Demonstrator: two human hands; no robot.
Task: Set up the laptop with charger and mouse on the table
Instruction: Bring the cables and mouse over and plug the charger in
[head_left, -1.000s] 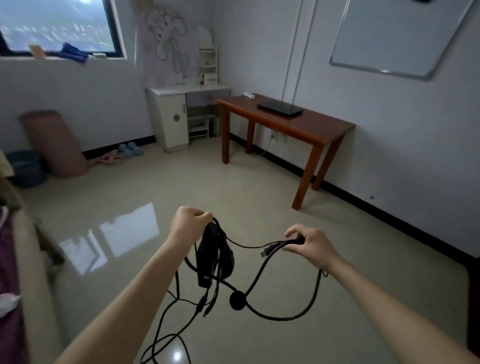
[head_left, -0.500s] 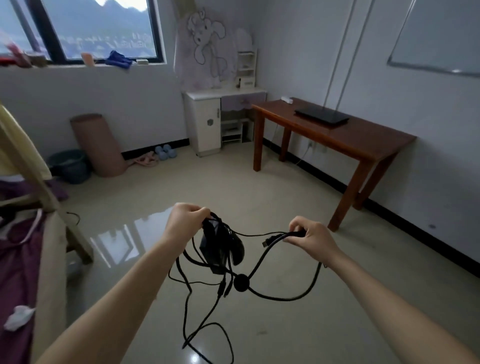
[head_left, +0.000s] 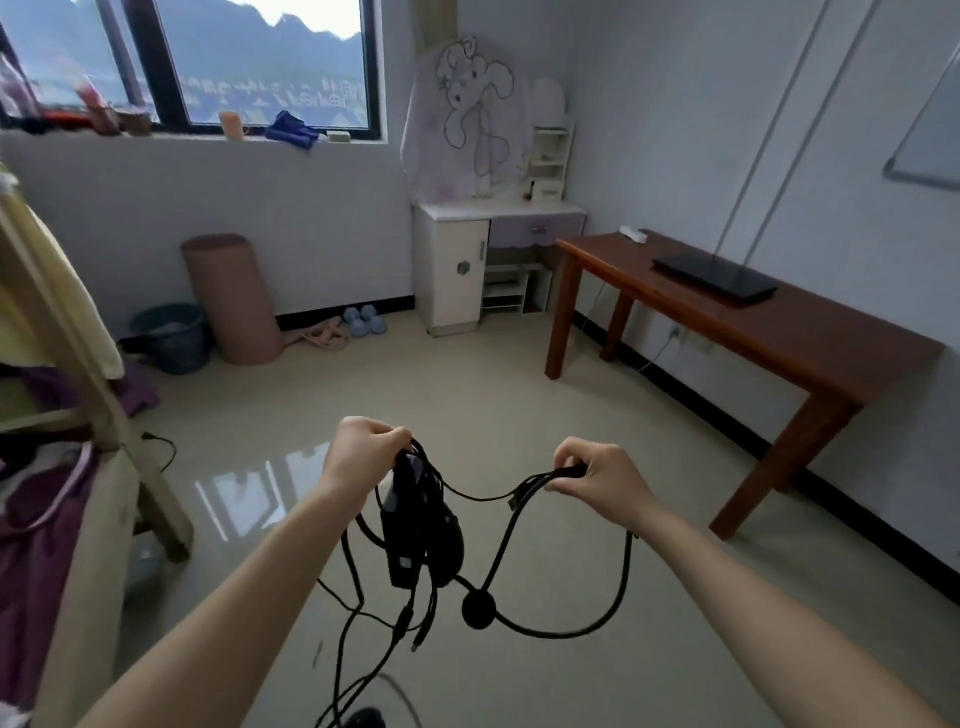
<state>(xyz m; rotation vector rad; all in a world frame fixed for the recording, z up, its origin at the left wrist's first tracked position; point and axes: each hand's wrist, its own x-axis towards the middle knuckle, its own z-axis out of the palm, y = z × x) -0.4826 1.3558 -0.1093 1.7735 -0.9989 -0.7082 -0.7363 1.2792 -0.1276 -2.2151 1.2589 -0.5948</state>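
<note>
The left hand (head_left: 363, 452), low at centre frame, is fisted around bunched cords from which a black rectangular charger brick (head_left: 402, 530) and a dark rounded mouse (head_left: 448, 540) dangle. The right hand (head_left: 597, 478) pinches the thick black cable (head_left: 543, 479) near its plug. The closed black laptop (head_left: 714, 278) lies on the brown wooden table (head_left: 810, 338), up and right of both hands and well apart. The table's long axis follows the right wall, and the right hand is nearer.
</note>
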